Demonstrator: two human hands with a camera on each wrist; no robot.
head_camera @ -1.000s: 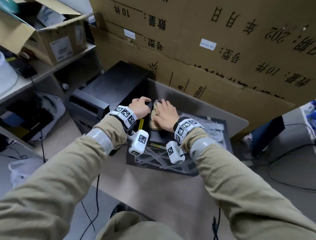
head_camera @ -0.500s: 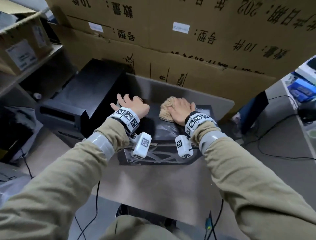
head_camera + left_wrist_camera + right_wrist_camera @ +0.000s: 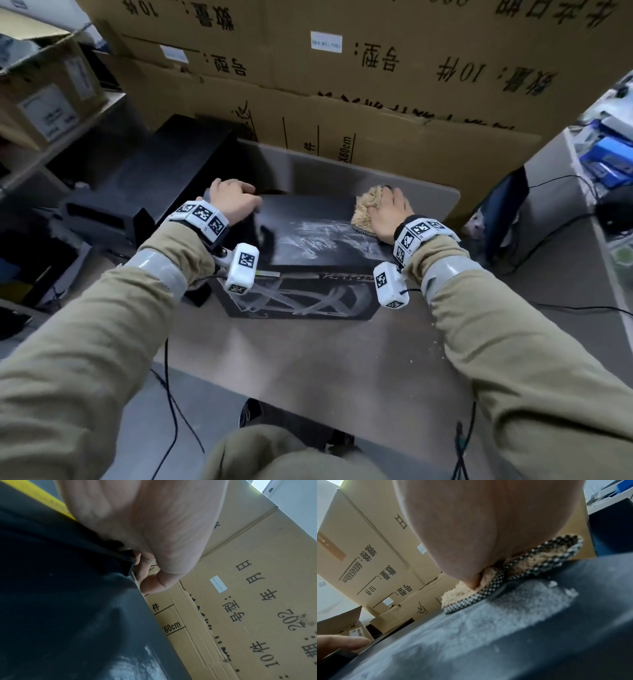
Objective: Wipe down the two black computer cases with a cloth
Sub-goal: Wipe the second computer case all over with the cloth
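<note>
A black computer case lies on the table, its top streaked with grey dust. My right hand lies flat on a tan fluffy cloth with a checked edge, pressing it onto the case's far right corner. The right wrist view shows the palm on the cloth and dust on the case top. My left hand grips the case's far left corner, fingers curled over the edge. A second black case sits lower, left of the table.
Large cardboard boxes stand close behind the grey table. A shelf with an open carton is at the left. Cables run over the floor at the right, near a desk with blue boxes.
My right hand slid the cloth from the case's left-middle across to its far right corner. My left hand shifted left and curled over the far left corner.
</note>
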